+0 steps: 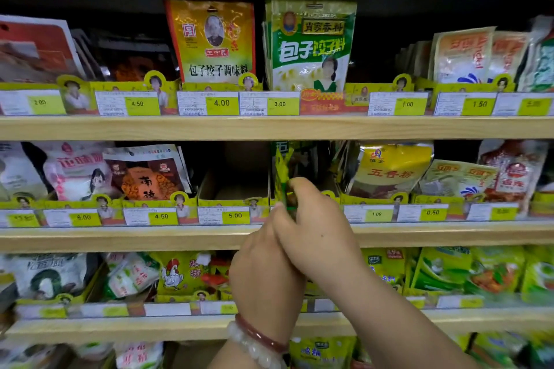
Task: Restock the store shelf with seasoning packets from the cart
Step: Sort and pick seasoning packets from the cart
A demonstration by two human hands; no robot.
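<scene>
Both hands are raised to the middle shelf (180, 237). My right hand (314, 228) pinches a thin green seasoning packet (282, 177) and holds it on edge at the mouth of a yellow cardboard bin (328, 195). My left hand (266, 266), with two bead bracelets at the wrist, lies under and partly behind the right hand; its fingers are hidden, so what it holds cannot be seen. The packet's lower part is covered by my fingers. The cart is out of view.
A bin (233, 189) left of the hands holds no packets, above a 5.00 price tag. Other bins hold packets: a yellow five-spice bag (386, 171), a green dumpling seasoning bag (311, 45) on the shelf above, a rooster packet (180, 272) below. Wooden shelf edges carry price tags.
</scene>
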